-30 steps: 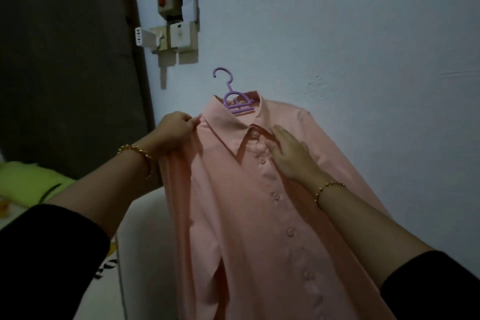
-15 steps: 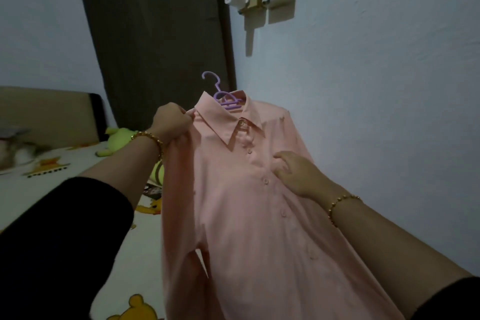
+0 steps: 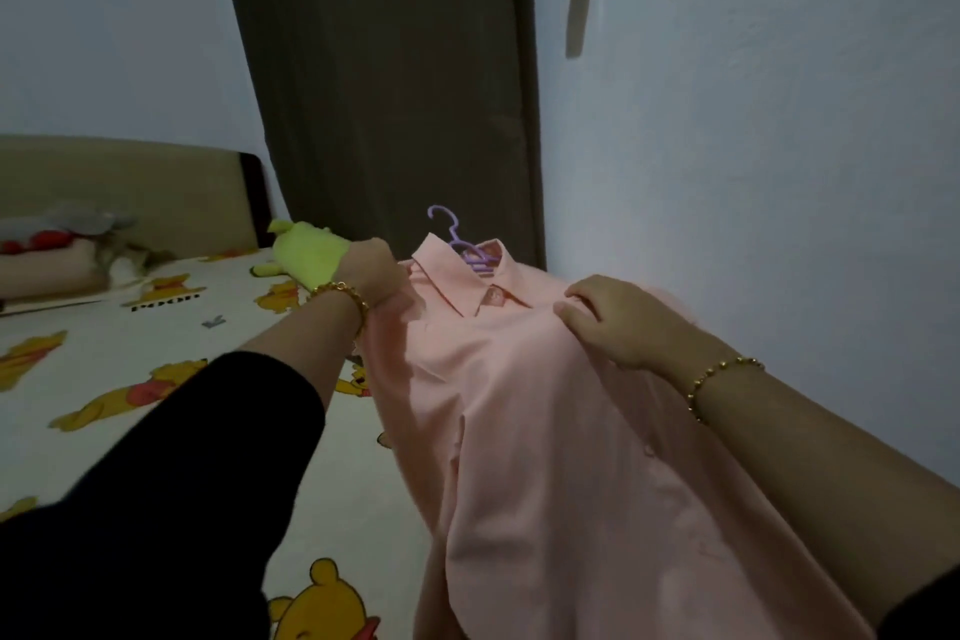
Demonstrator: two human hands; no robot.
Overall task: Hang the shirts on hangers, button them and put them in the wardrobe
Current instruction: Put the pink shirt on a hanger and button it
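Observation:
A pink shirt point(image 3: 519, 411) hangs on a purple hanger point(image 3: 457, 239), whose hook sticks up out of the collar. The placket below the collar looks buttoned. My left hand point(image 3: 371, 276) grips the shirt's left shoulder beside the collar. My right hand point(image 3: 618, 322) holds the right shoulder, fingers curled into the cloth. The shirt is held tilted over the bed's edge, its lower part running out of view at the bottom.
A bed point(image 3: 104, 369) with a bear-print sheet fills the left. On it lie a yellow-green plush toy point(image 3: 306, 250) and pillows near the headboard point(image 3: 130, 192). A dark brown curtain point(image 3: 384, 83) hangs behind. A pale wall point(image 3: 753, 172) stands on the right.
The view has swung left and down from the wall to the bed. The shirt has come lower and tilted flatter. My right hand moved from the placket to the right shoulder.

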